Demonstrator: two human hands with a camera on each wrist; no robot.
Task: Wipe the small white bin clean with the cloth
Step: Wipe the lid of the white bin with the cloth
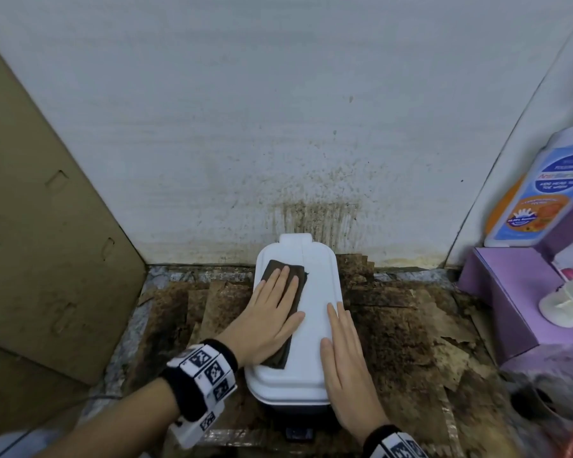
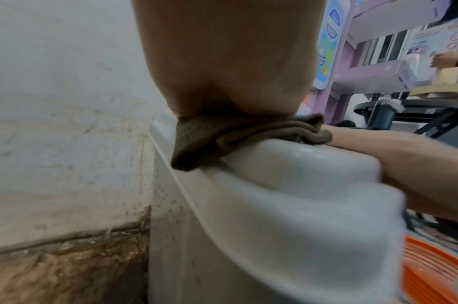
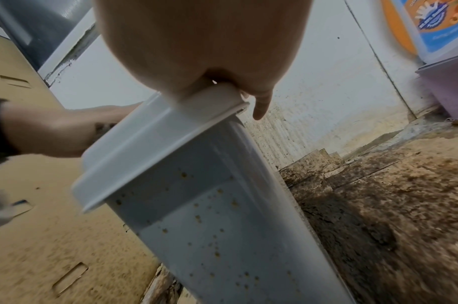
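A small white bin (image 1: 313, 292) with its lid down stands on the stained floor against the wall. A folded brown cloth (image 1: 296, 276) lies on the left half of the lid. My left hand (image 1: 272, 312) presses flat on the cloth, fingers straight. My right hand (image 1: 344, 355) rests flat along the lid's right edge, fingers straight. In the left wrist view the cloth (image 2: 222, 142) bunches under my palm on the lid (image 2: 300, 176). The right wrist view shows the bin's side (image 3: 217, 236) dotted with small brown specks.
A cardboard panel (image 1: 40, 246) leans at the left. A purple box (image 1: 516, 292) with a lotion bottle (image 1: 543, 190) stands at the right. The wall (image 1: 315, 219) behind the bin is spattered brown, and torn stained cardboard (image 1: 411, 332) covers the floor. An orange ribbed object (image 2: 430, 273) sits beside the bin.
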